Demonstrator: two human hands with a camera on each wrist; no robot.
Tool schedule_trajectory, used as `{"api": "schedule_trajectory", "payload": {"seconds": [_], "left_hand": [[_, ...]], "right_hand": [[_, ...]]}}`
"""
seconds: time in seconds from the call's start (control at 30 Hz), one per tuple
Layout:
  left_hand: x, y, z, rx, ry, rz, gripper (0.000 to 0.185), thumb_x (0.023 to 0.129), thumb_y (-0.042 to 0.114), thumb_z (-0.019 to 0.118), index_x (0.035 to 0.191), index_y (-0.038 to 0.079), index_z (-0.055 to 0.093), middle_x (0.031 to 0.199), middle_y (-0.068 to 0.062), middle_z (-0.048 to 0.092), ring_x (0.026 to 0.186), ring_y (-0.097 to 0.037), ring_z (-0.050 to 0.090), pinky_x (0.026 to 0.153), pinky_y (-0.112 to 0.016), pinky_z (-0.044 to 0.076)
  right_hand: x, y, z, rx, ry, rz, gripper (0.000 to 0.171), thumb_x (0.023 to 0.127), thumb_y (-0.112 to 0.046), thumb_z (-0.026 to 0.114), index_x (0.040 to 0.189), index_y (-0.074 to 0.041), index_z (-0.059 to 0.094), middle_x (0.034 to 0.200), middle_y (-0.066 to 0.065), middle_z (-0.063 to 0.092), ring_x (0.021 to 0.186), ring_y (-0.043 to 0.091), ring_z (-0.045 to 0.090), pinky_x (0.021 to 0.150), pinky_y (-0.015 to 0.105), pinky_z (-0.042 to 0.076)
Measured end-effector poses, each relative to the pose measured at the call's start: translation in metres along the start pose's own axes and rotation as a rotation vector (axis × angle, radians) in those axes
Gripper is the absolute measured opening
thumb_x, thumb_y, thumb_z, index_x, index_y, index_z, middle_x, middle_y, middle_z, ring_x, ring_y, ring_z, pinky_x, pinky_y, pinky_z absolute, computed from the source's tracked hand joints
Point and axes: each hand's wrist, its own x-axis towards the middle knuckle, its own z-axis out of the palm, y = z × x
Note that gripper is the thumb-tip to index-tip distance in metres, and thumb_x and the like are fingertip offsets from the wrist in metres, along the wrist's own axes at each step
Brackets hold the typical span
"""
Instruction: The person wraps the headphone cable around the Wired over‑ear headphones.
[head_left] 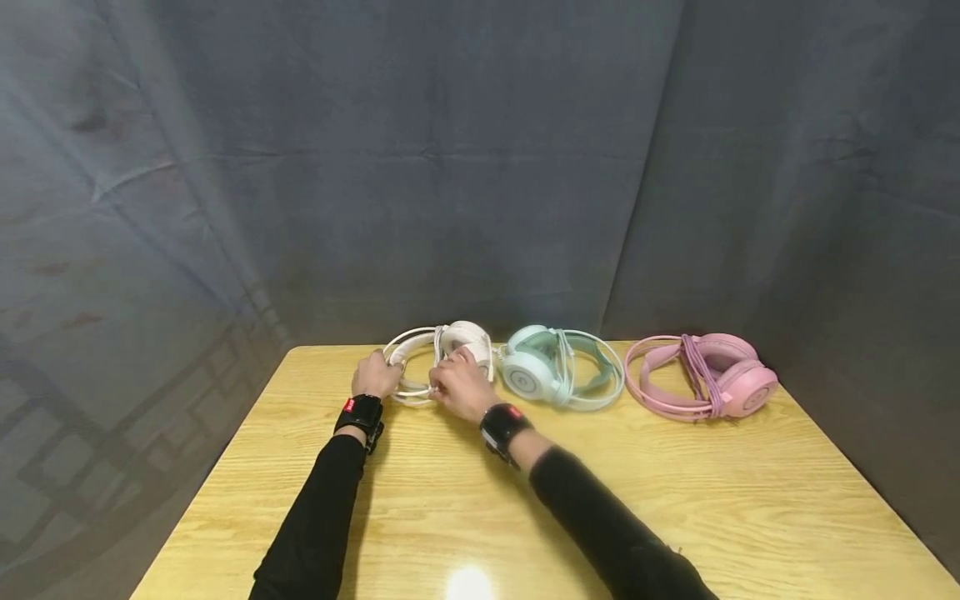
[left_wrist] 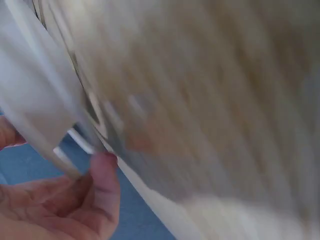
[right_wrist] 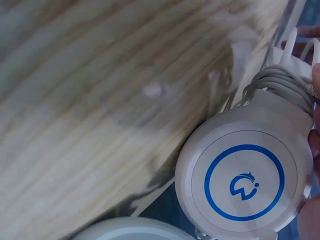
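A pair of white headphones (head_left: 454, 335) lies at the back of the table, a cable (right_wrist: 280, 82) wound round it. My left hand (head_left: 375, 375) grips the headband end, and in the left wrist view its thumb and fingers (left_wrist: 104, 187) pinch the white band (left_wrist: 60, 90). Close by, my right hand (head_left: 461, 387) holds the headphones near the wound cable with curled fingers. It partly hides the ear cups in the head view. One ear cup (right_wrist: 245, 182), with a blue ring and logo, faces the right wrist camera.
Mint green headphones (head_left: 525, 375) lie just right of the white pair, and pink headphones (head_left: 750, 387) lie farther right, both with wound cables. The wooden table (head_left: 420, 500) ends at a grey cloth backdrop (head_left: 450, 208) behind and at both sides.
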Motion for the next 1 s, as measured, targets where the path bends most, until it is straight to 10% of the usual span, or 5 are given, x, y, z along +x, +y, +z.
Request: {"api": "schedule_trajectory", "payload": {"seconds": [0.57,1.0], "left_hand": [[0.002,-0.004,0.009,-0.058,-0.039,0.092,0.051,0.098,0.031,0.052,0.127,-0.010,0.051,0.122,-0.034,0.059,0.115,-0.048,0.057,0.095,-0.055,0.047],[-0.008,0.003,0.007,-0.096,0.011,0.127,0.056,0.098,0.031,0.051,0.135,-0.011,0.046,0.128,-0.033,0.054,0.121,-0.047,0.052,0.102,-0.055,0.044]], "right_hand": [[-0.006,0.003,0.004,-0.188,-0.094,-0.103,0.030,0.072,-0.045,0.082,0.097,-0.030,0.072,0.101,-0.007,0.065,0.110,0.018,0.053,0.117,0.049,0.027],[-0.021,0.005,-0.008,0.009,-0.104,-0.118,0.024,0.079,-0.025,0.078,0.103,-0.022,0.073,0.105,-0.003,0.065,0.110,0.018,0.055,0.119,0.048,0.025]]}}
